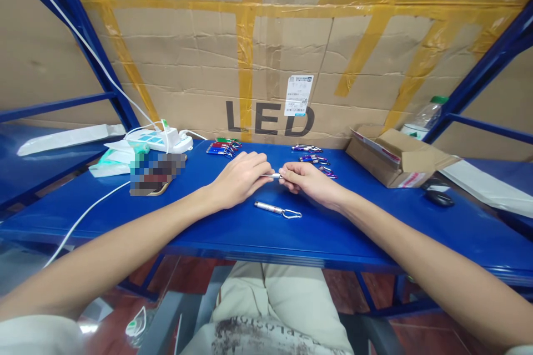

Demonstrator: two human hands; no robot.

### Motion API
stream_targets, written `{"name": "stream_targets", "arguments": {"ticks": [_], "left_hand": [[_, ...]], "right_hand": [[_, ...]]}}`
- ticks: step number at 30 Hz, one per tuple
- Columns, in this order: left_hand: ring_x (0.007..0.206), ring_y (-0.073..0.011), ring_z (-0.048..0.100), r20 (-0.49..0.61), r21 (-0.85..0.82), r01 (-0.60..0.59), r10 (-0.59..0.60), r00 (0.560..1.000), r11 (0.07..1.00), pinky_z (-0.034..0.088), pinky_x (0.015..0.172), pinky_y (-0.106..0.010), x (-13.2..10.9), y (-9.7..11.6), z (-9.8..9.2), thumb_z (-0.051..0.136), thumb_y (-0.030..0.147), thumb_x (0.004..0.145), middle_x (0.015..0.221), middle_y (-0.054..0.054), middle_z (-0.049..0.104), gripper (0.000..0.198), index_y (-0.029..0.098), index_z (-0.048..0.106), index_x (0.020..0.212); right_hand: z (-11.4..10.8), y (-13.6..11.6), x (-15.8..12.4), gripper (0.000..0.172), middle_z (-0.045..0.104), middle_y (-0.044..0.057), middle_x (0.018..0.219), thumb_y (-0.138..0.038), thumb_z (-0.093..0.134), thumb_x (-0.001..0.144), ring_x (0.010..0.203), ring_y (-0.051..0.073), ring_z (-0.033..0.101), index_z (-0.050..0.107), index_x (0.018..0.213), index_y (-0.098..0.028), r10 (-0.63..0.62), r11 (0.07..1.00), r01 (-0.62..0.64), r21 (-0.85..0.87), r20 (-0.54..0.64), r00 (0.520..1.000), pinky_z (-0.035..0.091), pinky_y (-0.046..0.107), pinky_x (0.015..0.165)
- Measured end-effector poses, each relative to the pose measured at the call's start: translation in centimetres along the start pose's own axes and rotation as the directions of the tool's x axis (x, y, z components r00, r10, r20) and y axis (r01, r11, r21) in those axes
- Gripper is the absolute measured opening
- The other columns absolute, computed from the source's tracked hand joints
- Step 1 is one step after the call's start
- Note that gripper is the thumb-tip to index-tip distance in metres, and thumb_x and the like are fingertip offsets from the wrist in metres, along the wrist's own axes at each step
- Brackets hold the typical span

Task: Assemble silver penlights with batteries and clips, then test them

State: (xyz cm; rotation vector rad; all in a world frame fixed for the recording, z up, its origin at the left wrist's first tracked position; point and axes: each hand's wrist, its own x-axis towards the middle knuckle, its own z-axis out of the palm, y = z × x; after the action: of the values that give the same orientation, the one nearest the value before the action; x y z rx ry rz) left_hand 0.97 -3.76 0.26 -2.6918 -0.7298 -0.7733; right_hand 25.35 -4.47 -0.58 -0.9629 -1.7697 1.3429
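Both hands meet over the middle of the blue table (233, 233), closed around a small silver keychain flashlight (276, 176). My left hand (241, 178) grips its left end, and the fingertips of my right hand (306, 180) pinch the right end; most of it is hidden by my fingers. Just below them lies another silver flashlight (268, 207) with a carabiner clip (292, 214) at its right end. Beyond my left hand are green, red and blue flashlights (222, 147) with clips. Past my right hand lie several more, blue and purple flashlights (310, 160) among them.
A phone (158, 175) lies at the left, near a white power strip (170, 140) with cables and a plastic packet (116, 158). On the right are an open cardboard box (391, 155), a black mouse (439, 198) and a bottle (428, 113). A taped cardboard sheet (187, 66) stands behind.
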Motion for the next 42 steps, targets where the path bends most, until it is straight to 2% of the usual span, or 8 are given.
{"name": "stream_targets", "arguments": {"ticks": [6, 9, 13, 18, 24, 28, 34, 42], "left_hand": [[0.095, -0.0233, 0.06, -0.036, -0.16, 0.041, -0.048, 0.998, 0.986, 0.043, 0.086, -0.036, 0.2, 0.1, -0.1, 0.054, 0.037, 0.113, 0.1, -0.008, 0.068, 0.026, 0.018, 0.072, 0.106], [0.091, -0.0207, 0.062, -0.023, -0.364, 0.098, -0.114, 0.993, 0.926, 0.047, 0.085, -0.034, 0.3, 0.2, 0.1, 0.062, 0.036, 0.109, 0.095, -0.005, 0.067, 0.021, 0.019, 0.074, 0.106], [0.084, -0.0177, 0.064, 0.048, -0.489, 0.215, -0.22, 0.974, 0.845, 0.049, 0.08, -0.032, 0.4, -0.1, 0.4, 0.068, 0.036, 0.106, 0.091, -0.002, 0.067, 0.019, 0.02, 0.078, 0.107], [0.083, -0.0171, 0.066, 0.103, -0.583, 0.318, -0.321, 0.942, 0.748, 0.051, 0.078, -0.031, 0.5, -0.7, 0.8, 0.071, 0.037, 0.102, 0.094, -0.003, 0.072, 0.02, 0.02, 0.081, 0.107], [0.083, -0.0174, 0.069, 0.152, -0.634, 0.357, -0.342, 0.927, 0.686, 0.052, 0.079, -0.032, 0.5, -0.6, 0.9, 0.074, 0.037, 0.099, 0.094, -0.004, 0.074, 0.019, 0.018, 0.079, 0.101], [0.081, -0.0165, 0.067, 0.16, -0.626, 0.344, -0.316, 0.935, 0.7, 0.052, 0.076, -0.03, 0.4, -0.3, 0.7, 0.075, 0.034, 0.099, 0.094, -0.003, 0.073, 0.017, 0.017, 0.076, 0.098], [0.092, -0.0204, 0.064, 0.028, -0.391, 0.12, -0.119, 0.993, 0.913, 0.048, 0.085, -0.034, 0.1, -0.2, 0.1, 0.065, 0.031, 0.108, 0.097, -0.004, 0.07, 0.017, 0.017, 0.074, 0.104], [0.093, -0.0225, 0.063, -0.048, -0.128, -0.009, 0.003, 0.999, 0.992, 0.042, 0.082, -0.036, 0.0, -0.1, 0.1, 0.053, 0.035, 0.114, 0.1, -0.007, 0.071, 0.027, 0.016, 0.07, 0.106]], "right_hand": [[-0.7, -0.9, -0.3, 0.049, 0.052, -0.004, 0.067, -0.063, 0.086, 0.083, 0.057, 0.01, 0.035, 0.063, 0.08, -0.019, 0.123, 0.978, -0.14, 0.158, 0.114, 0.986, 0.026, 0.028, 0.053], [-1.1, -1.1, -0.2, 0.051, 0.057, -0.003, 0.07, -0.067, 0.08, 0.087, 0.057, 0.011, 0.04, 0.064, 0.081, -0.019, 0.097, 0.995, -0.096, -0.013, 0.07, 0.993, 0.027, 0.028, 0.054], [-1.2, -0.9, 0.0, 0.046, 0.069, 0.001, 0.079, -0.065, 0.072, 0.094, 0.068, 0.016, 0.054, 0.067, 0.087, -0.02, -0.119, 0.959, 0.106, -0.263, -0.031, 0.992, 0.04, 0.03, 0.064], [-1.4, -1.0, -0.2, 0.034, 0.075, 0.005, 0.091, -0.05, 0.059, 0.106, 0.085, 0.021, 0.066, 0.07, 0.094, -0.021, -0.253, 0.868, 0.236, -0.437, 0.022, 0.967, 0.048, 0.035, 0.079], [-1.5, -1.2, -0.8, 0.024, 0.071, 0.003, 0.089, -0.037, 0.053, 0.109, 0.08, 0.02, 0.063, 0.068, 0.099, -0.022, -0.335, 0.683, 0.326, -0.654, 0.116, 0.935, 0.045, 0.033, 0.077], [-1.1, -1.0, -0.8, 0.024, 0.066, 0.001, 0.081, -0.038, 0.055, 0.107, 0.075, 0.018, 0.059, 0.066, 0.093, -0.021, -0.277, 0.768, 0.287, -0.572, 0.107, 0.955, 0.044, 0.031, 0.073], [-0.8, -1.3, -0.5, 0.03, 0.063, -0.001, 0.069, -0.047, 0.069, 0.096, 0.062, 0.014, 0.05, 0.067, 0.085, -0.02, -0.044, 0.978, 0.056, -0.202, 0.061, 0.997, 0.034, 0.028, 0.058], [-0.8, -1.8, -0.4, 0.036, 0.059, -0.002, 0.064, -0.051, 0.08, 0.086, 0.053, 0.009, 0.039, 0.069, 0.081, -0.017, 0.078, 0.997, -0.079, 0.012, 0.055, 0.995, 0.022, 0.027, 0.052]]}}
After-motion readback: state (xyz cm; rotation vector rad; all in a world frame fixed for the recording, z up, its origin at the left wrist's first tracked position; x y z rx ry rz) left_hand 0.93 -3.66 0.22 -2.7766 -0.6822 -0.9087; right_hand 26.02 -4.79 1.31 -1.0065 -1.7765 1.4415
